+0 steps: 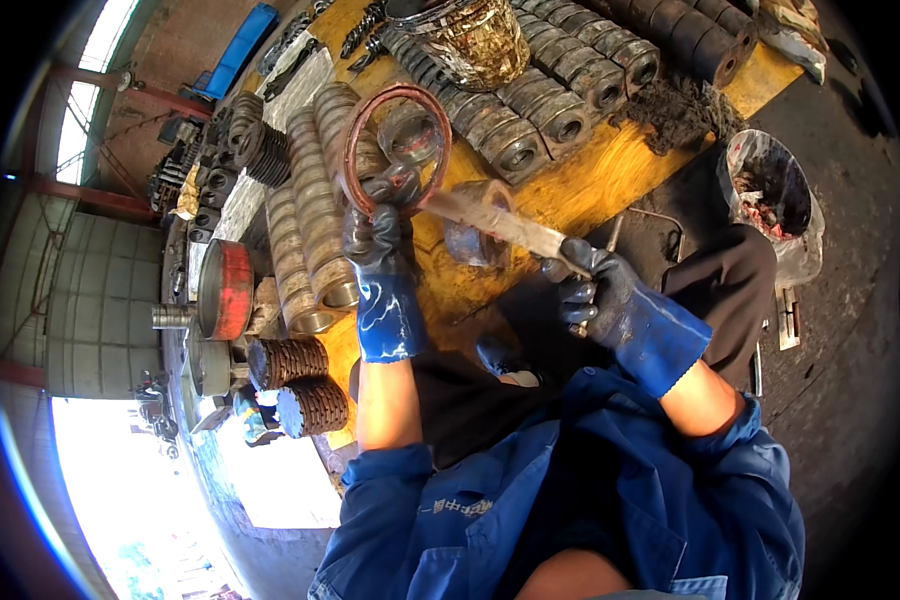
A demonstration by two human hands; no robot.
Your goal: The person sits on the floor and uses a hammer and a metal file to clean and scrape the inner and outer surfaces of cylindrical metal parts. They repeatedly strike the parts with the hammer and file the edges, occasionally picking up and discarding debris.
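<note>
My left hand, in a blue rubber glove with dark, stained fingers, grips a reddish-brown ring at its lower edge and holds it up. A matching glove covers my right hand, its fingers wrapped round the near end of a long flat scraper. The scraper's far end reaches the lower right side of the ring; I cannot tell whether they touch. Behind these, a short metal sleeve shows partly through the ring. Another wide sleeve sits on the yellow tabletop, partly behind the scraper.
Rows of metal cylinders and a grimy bucket cover the far tabletop. A dark greasy heap lies at its edge. Right of my knee stands a plastic-lined bin. Left are a red-sided drum and stacked toothed discs.
</note>
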